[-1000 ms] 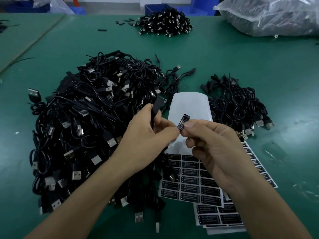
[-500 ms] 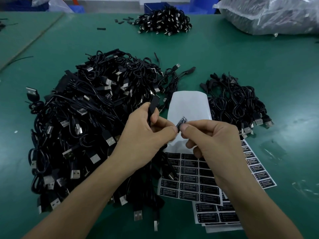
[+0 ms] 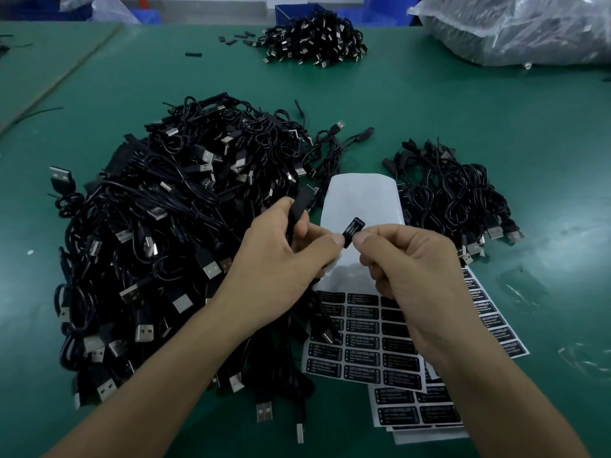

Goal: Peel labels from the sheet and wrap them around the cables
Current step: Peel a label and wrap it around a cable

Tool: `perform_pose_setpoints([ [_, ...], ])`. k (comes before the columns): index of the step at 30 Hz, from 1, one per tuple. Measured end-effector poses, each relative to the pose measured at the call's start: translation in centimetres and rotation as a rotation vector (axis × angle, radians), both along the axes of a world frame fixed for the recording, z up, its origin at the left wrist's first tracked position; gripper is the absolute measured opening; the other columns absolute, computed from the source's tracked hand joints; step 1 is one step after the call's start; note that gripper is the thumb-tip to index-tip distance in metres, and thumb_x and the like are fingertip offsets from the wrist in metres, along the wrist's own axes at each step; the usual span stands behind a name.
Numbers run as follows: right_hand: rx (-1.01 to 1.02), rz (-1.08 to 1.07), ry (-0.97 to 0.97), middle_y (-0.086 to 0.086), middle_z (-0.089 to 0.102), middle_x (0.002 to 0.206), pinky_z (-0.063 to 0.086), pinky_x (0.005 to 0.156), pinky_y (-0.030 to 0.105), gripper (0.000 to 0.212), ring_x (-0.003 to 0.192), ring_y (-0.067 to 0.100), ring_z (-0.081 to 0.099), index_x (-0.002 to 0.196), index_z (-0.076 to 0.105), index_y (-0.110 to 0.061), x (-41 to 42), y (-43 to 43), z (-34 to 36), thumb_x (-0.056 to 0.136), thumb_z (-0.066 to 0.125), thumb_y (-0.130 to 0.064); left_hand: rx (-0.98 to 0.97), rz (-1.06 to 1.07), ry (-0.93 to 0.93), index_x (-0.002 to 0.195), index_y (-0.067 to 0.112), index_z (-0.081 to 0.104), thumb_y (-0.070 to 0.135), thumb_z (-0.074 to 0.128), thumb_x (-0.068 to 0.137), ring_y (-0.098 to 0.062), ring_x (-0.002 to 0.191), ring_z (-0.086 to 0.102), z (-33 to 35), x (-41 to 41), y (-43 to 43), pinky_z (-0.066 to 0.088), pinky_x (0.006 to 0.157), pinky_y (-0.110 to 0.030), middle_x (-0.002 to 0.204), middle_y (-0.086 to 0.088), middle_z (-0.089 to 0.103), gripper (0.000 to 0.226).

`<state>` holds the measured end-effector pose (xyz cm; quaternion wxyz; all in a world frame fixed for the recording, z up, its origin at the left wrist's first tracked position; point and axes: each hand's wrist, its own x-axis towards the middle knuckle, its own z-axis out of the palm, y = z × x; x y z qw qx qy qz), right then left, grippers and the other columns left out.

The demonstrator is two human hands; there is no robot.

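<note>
My left hand (image 3: 284, 259) grips a black cable (image 3: 299, 206) whose connector end sticks up past the thumb. My right hand (image 3: 406, 262) pinches a small black label (image 3: 353, 230) between thumb and forefinger, close to my left fingertips. Where the label meets the cable is hidden by my fingers. Under both hands lies the label sheet (image 3: 363, 345), with rows of black labels at its near end and bare white backing (image 3: 360, 200) at its far end. More sheets (image 3: 416, 411) lie beneath it.
A big heap of black USB cables (image 3: 165, 242) fills the green table (image 3: 496, 127) on the left. A smaller cable bundle (image 3: 453, 200) lies to the right of the sheet. Another pile (image 3: 314, 41) and a plastic bag (image 3: 515, 28) sit at the far edge.
The label was pressed down between both hands' fingertips half a second ago; now it stands up again from my right fingertips. Both hands stay in nearly the same place.
</note>
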<state>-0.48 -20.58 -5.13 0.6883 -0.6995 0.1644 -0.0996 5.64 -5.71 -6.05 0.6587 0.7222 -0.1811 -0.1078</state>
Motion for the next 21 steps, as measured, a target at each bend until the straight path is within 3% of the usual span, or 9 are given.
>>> perform_pose_setpoints([
  [3,-0.073,-0.056,-0.061,-0.011,0.055,0.056,0.037,0.052,0.016,0.025,0.053,0.004,0.043,0.064,0.073,-0.023,0.09,-0.1,-0.13,0.088,0.07,-0.017,0.005,0.004,0.111,0.081,0.007,0.051,0.037,0.048,0.087,-0.025,0.078,0.07,0.17,-0.01,-0.17,0.059,0.069,-0.041,0.087,-0.011,0.074,0.03],
  [7,0.011,0.008,-0.139,-0.011,0.057,0.064,0.041,0.056,0.019,0.025,0.061,0.007,0.046,0.067,0.073,-0.025,-0.04,-0.05,0.12,0.09,0.069,-0.015,0.015,-0.015,0.104,0.074,0.009,0.05,0.024,0.038,0.093,-0.021,0.068,0.065,0.37,-0.08,-0.04,0.055,0.062,-0.034,0.079,-0.011,0.073,0.028],
  [9,0.079,0.077,-0.144,-0.009,0.063,0.071,0.046,0.06,0.019,0.023,0.068,0.009,0.052,0.07,0.074,-0.025,-0.1,0.08,0.26,0.09,0.069,-0.015,0.066,-0.029,0.047,0.08,0.005,0.06,0.016,0.039,0.104,-0.017,0.067,0.065,0.22,-0.14,-0.03,0.055,0.062,-0.031,0.077,-0.007,0.072,0.033],
  [12,0.093,0.12,-0.144,-0.006,0.069,0.075,0.049,0.064,0.019,0.023,0.077,0.012,0.06,0.072,0.077,-0.026,-0.11,0.25,0.26,0.09,0.069,-0.013,0.11,-0.041,0.0,0.093,0.006,0.07,0.018,0.046,0.106,-0.014,0.064,0.063,0.0,-0.1,0.09,0.056,0.062,-0.03,0.07,0.001,0.068,0.03],
  [16,0.094,0.096,-0.14,-0.004,0.07,0.074,0.047,0.064,0.016,0.021,0.069,0.006,0.057,0.073,0.078,-0.024,-0.14,0.26,0.29,0.089,0.07,-0.014,0.127,-0.068,-0.059,0.097,0.026,0.077,0.022,0.054,0.103,-0.01,0.063,0.063,-0.11,-0.07,0.24,0.055,0.061,-0.027,0.067,-0.001,0.066,0.024],
  [19,0.095,0.066,-0.135,-0.002,0.069,0.072,0.047,0.063,0.016,0.017,0.063,0.004,0.055,0.073,0.078,-0.018,-0.09,0.19,0.22,0.088,0.07,-0.012,0.111,-0.093,-0.05,0.097,0.025,0.079,0.022,0.061,0.099,-0.01,0.064,0.065,-0.17,-0.08,0.23,0.054,0.059,-0.022,0.071,-0.007,0.069,0.018],
  [21,0.071,0.06,-0.132,-0.003,0.068,0.069,0.046,0.062,0.015,0.017,0.06,0.003,0.053,0.072,0.077,-0.017,-0.08,0.24,0.22,0.087,0.07,-0.012,0.073,-0.083,0.002,0.11,0.02,0.074,0.026,0.071,0.09,-0.01,0.062,0.068,-0.2,-0.06,0.13,0.054,0.059,-0.021,0.07,-0.003,0.071,0.022],
])
